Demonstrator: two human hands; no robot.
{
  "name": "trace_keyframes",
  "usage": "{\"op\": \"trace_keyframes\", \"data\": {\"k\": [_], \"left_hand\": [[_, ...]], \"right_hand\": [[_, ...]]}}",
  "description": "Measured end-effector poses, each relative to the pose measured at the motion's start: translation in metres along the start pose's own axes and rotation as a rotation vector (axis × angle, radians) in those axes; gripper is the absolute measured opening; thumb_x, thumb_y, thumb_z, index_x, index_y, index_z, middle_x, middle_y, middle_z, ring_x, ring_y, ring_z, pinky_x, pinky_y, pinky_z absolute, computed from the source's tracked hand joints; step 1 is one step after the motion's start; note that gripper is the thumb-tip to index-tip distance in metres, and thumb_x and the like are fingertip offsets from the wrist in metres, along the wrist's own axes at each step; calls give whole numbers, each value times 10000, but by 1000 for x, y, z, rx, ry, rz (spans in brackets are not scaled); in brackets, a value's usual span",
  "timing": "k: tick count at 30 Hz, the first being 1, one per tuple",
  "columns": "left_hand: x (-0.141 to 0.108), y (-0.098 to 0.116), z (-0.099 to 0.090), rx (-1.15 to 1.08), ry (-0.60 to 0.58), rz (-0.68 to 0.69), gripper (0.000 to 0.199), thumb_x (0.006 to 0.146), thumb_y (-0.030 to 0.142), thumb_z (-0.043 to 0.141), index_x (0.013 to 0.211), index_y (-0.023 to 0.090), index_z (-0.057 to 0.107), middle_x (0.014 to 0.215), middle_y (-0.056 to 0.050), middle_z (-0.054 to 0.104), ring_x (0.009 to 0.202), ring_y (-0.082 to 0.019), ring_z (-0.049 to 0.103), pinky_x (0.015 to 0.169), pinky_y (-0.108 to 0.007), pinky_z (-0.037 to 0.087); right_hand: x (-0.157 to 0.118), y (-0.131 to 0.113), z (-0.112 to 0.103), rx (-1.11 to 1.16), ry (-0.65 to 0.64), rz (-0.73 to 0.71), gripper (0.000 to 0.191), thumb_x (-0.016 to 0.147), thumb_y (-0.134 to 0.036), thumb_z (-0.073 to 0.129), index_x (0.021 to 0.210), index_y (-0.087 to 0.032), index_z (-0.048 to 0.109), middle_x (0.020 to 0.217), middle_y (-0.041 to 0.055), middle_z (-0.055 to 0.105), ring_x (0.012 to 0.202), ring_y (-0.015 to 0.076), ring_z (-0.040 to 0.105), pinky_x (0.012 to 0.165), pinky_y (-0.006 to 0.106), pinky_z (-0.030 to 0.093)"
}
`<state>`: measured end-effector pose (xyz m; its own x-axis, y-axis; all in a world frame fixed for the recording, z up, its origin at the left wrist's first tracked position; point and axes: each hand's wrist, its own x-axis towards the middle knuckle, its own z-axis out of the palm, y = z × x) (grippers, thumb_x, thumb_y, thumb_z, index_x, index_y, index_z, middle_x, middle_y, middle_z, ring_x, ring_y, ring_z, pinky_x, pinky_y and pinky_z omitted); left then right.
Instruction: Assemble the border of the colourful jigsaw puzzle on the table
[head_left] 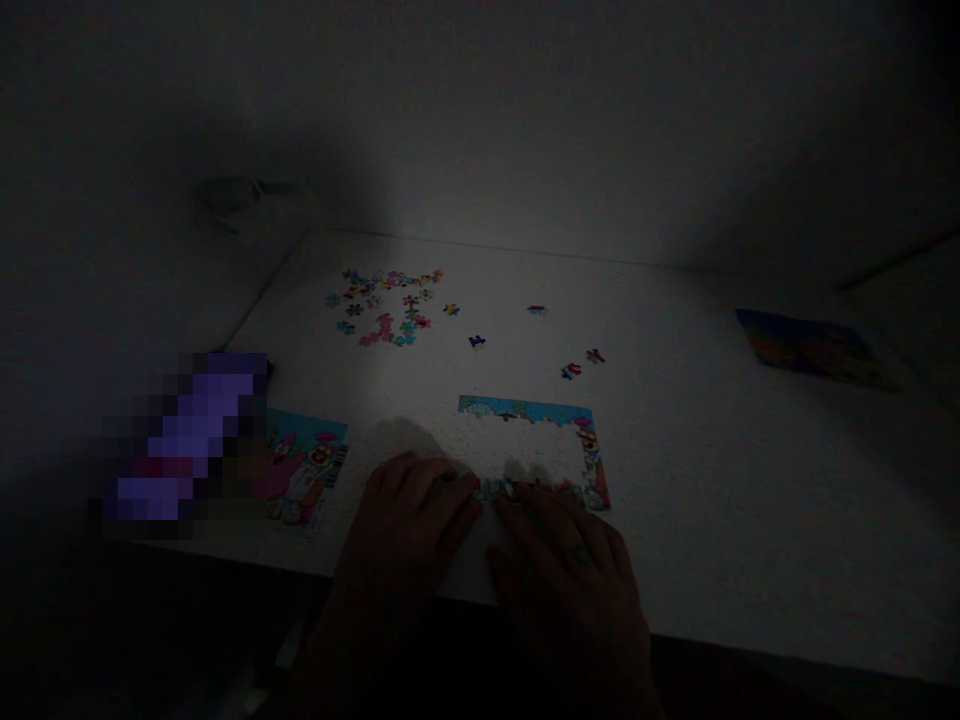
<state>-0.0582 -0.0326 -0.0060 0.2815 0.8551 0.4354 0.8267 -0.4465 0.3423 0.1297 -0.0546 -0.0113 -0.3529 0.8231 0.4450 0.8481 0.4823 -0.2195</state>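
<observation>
A partly joined puzzle border lies on the white table, with its top, right and bottom edges showing. My left hand rests at the border's lower left, fingers curled together, the fingertips at the bottom strip's left end. What it holds, if anything, is too dark to make out. My right hand lies over the bottom strip, fingers spread and fingertips touching the pieces. Beyond the border are a few loose pieces, and a pile of loose pieces sits at the back left.
To the left, a picture sheet with cartoon figures lies beside a blurred-out purple rectangular object. Another coloured picture is at the far right. The white table meets a wall behind. The scene is very dark.
</observation>
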Motion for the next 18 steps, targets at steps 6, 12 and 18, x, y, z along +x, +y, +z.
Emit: {"op": "trace_keyframes", "data": {"k": [6, 12, 18], "left_hand": [[0, 0, 1, -8, -51, -25, 191, 988, 288, 509, 1109, 257, 653, 1039, -32, 656, 1006, -222, 549, 900, -410, 479], [2, 1, 2, -30, -80, -75, 184, 960, 295, 549, 1091, 259, 673, 1021, -45, 633, 993, -221, 545, 900, -407, 450], [6, 1, 2, -71, -103, -122, 164, 930, 301, 577, 1049, 274, 686, 996, -32, 624, 961, -216, 549, 885, -402, 439]], "right_hand": [[-1, 0, 0, 30, -2, 7, 303, 931, -297, 527, 1215, -249, 618, 1226, 65, 665, 1122, 259, 562, 926, 411, 420], [-2, -1, 0, 33, -22, 22, 346, 928, -289, 523, 1264, -259, 599, 1250, 61, 655, 1177, 266, 541, 966, 430, 421], [-3, 0, 1, 23, -8, 22, 327, 915, -305, 554, 1230, -250, 626, 1247, 65, 658, 1180, 272, 544, 950, 418, 427]]}}
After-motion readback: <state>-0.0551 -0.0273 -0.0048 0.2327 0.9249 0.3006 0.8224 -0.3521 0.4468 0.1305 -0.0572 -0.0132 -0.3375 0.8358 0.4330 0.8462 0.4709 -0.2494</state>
